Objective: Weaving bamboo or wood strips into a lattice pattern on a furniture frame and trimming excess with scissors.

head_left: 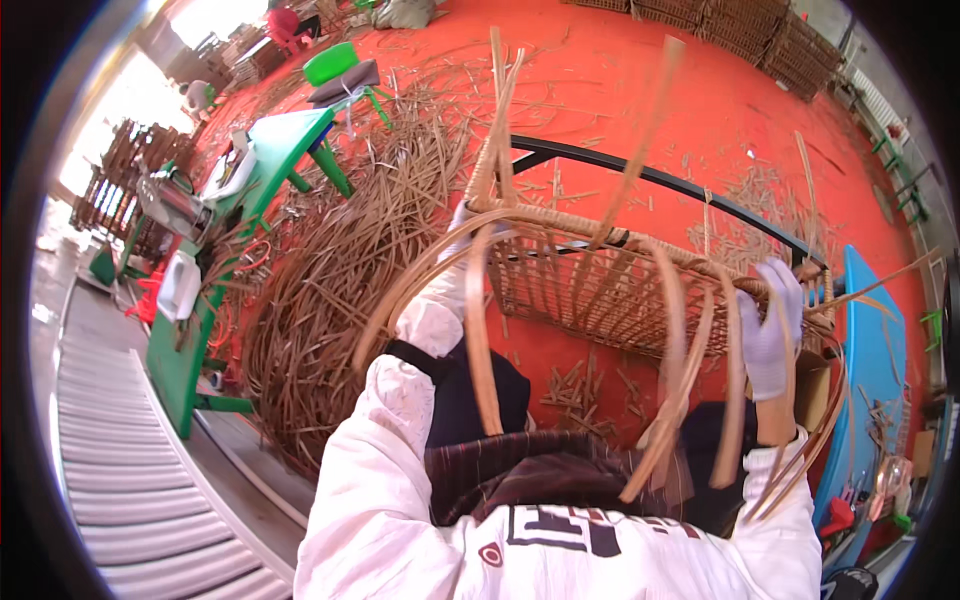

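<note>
A tan wicker basket (575, 300) lies tilted in front of me, its open lattice showing the red floor through it. Long flat loose strips (482, 340) stick up and hang down from its rim, several smeared by motion. My right hand (772, 325), in a pale glove, is closed round the rim at the right end. At the left end my left hand (463, 222), also gloved, touches the basket, with its fingers hidden behind the weave and strips. Just beyond the basket runs a black metal bar (650, 178).
To the left, a large heap of brown strips (350, 270) covers the floor beside a green table (285, 140) with a white jug (180, 285). A roller conveyor (150, 470) runs at lower left. A blue board (870, 350) stands at right. Stacked baskets (750, 30) line the back.
</note>
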### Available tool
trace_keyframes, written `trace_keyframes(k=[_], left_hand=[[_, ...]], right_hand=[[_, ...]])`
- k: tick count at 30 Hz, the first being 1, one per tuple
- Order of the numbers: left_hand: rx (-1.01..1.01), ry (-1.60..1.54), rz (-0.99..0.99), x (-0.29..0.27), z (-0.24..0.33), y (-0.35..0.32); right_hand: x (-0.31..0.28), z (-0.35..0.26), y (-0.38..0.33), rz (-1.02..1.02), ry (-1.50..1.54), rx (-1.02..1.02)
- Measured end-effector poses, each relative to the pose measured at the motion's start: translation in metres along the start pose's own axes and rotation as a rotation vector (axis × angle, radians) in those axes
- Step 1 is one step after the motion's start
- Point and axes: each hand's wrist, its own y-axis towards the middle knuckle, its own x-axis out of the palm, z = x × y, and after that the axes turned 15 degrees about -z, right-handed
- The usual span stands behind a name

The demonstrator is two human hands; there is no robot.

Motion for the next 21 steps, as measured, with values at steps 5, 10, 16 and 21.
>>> trace_keyframes(k=[5,10,16,21], left_hand=[[0.042,-0.139,0.631,0.045,-0.036,-0.051],[-0.376,1.302,0.538,0.125,-0.049,-0.129],[-0.272,1.307,0.414,0.142,-0.069,-0.192],[-0.183,1.46,0.361,0.147,-0.076,-0.208]], right_hand=[[0.015,0.046,-0.043,-0.294,-0.206,-0.022],[0.015,0.082,-0.071,-0.37,-0.355,-0.122],[0.005,0.078,-0.111,-0.42,-0.401,-0.102],[0.011,0.078,-0.123,-0.377,-0.402,-0.152]])
